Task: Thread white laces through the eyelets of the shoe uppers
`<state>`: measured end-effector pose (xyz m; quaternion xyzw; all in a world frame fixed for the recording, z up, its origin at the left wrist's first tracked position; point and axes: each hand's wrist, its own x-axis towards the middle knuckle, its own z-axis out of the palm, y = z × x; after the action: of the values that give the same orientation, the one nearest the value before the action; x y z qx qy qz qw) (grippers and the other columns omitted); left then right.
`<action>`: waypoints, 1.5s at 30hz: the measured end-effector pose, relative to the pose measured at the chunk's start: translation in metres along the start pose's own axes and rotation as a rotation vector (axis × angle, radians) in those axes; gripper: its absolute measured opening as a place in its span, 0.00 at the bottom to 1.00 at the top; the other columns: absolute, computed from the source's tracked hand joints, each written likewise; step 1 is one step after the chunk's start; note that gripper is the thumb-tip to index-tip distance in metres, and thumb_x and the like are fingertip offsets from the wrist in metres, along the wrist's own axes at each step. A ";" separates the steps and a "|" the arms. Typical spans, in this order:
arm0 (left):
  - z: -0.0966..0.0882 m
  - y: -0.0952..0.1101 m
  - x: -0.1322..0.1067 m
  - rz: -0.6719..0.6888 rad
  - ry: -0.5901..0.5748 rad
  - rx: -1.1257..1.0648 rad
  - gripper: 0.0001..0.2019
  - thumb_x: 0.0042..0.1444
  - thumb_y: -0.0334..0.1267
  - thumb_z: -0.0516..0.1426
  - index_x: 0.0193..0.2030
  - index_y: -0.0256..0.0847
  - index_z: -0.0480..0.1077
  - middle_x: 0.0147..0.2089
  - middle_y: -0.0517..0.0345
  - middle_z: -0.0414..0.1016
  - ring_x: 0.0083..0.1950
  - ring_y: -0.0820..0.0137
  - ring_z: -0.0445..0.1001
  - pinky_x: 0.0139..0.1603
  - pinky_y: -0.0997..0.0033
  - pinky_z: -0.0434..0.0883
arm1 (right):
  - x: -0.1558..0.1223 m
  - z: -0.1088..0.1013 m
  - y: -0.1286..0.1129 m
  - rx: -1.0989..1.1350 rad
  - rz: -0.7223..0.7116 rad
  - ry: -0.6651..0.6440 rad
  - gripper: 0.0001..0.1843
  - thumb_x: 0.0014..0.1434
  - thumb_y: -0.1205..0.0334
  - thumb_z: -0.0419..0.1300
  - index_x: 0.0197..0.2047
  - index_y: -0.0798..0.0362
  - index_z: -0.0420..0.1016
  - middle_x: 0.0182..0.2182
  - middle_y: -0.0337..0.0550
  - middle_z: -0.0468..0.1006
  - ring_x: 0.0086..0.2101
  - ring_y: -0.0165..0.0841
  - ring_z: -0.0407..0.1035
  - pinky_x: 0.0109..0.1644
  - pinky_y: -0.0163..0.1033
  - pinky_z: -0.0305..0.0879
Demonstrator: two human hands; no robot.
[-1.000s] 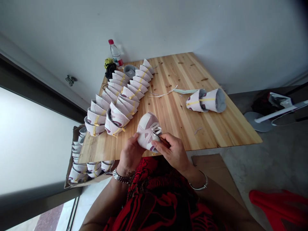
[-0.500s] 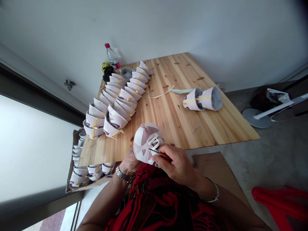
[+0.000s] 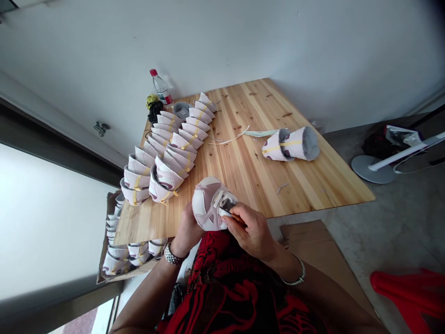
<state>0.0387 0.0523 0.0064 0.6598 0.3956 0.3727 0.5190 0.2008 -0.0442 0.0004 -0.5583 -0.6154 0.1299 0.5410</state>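
A white and pale pink shoe upper is held up at the near table edge. My left hand is closed around its left side, with the fingers partly hidden behind it. White lace crosses the upper's throat opening. At that opening my right hand is closed, thumb and forefinger pinched together by the lace. It grips a thin dark tool, mostly hidden by the fingers; an orange-brown bit of it shows between them. The tool's exact kind is not clear.
Two nested rows of shoe uppers stand along the left of the wooden table. Another nested pair lies at right, near white strips. A bottle is at the back; a carton of uppers sits below left.
The upper has turned a little in my left hand, and its lace now lies differently. My right fingertips and the tool have moved deeper toward the throat opening; less of the dark shaft shows.
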 end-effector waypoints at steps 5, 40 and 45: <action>-0.001 -0.008 0.000 -0.131 -0.117 -0.382 0.21 0.58 0.55 0.61 0.49 0.44 0.80 0.45 0.49 0.83 0.50 0.57 0.80 0.50 0.59 0.77 | 0.005 0.010 0.007 0.048 0.104 0.026 0.07 0.67 0.60 0.59 0.37 0.53 0.71 0.27 0.39 0.78 0.26 0.28 0.72 0.30 0.31 0.68; -0.006 -0.019 0.027 0.486 -0.295 1.010 0.16 0.68 0.48 0.54 0.40 0.37 0.73 0.43 0.49 0.77 0.45 0.63 0.76 0.44 0.62 0.78 | 0.042 -0.012 0.051 -0.103 -0.050 -0.546 0.13 0.71 0.64 0.49 0.46 0.54 0.75 0.40 0.47 0.82 0.39 0.33 0.78 0.44 0.37 0.71; -0.001 -0.029 0.024 0.448 -0.245 1.023 0.11 0.70 0.37 0.51 0.39 0.37 0.72 0.44 0.49 0.76 0.45 0.64 0.75 0.48 0.63 0.77 | 0.051 -0.004 0.054 -0.260 0.026 -0.570 0.14 0.69 0.66 0.48 0.50 0.55 0.74 0.37 0.47 0.83 0.34 0.33 0.77 0.38 0.36 0.69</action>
<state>0.0437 0.0793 -0.0197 0.9332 0.3130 0.1553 0.0840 0.2437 0.0151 -0.0125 -0.5718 -0.7465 0.2082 0.2692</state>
